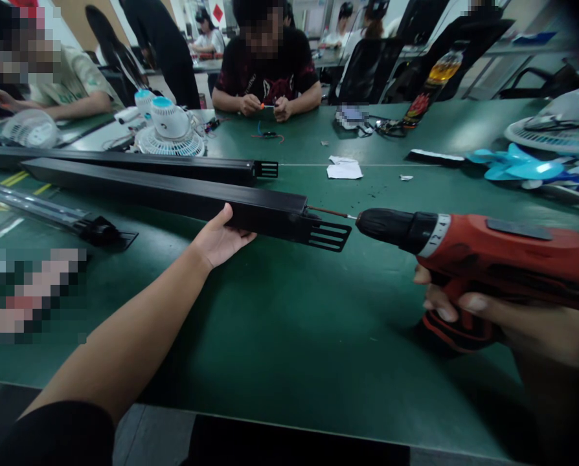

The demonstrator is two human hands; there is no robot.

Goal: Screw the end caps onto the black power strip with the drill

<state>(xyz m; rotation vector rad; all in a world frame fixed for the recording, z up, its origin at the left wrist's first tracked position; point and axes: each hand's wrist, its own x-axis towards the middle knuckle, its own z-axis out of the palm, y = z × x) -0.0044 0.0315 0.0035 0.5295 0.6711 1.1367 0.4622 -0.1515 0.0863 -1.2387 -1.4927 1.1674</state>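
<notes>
My left hand [220,238] grips the near side of a long black metal housing [173,196] that lies across the green table [280,323], its slotted end [329,235] pointing right. My right hand [469,309] is wrapped round the handle of a red and black cordless drill [469,249]. The drill's thin bit [331,212] points left and its tip touches the end of the housing just above the slots.
A second black housing [124,163] lies behind the first, and a silvery rail [37,208] at the left. Small white fans [170,129], paper scraps [344,169], blue fan blades [517,165] and a bottle [432,87] stand further back. Other people sit across the table.
</notes>
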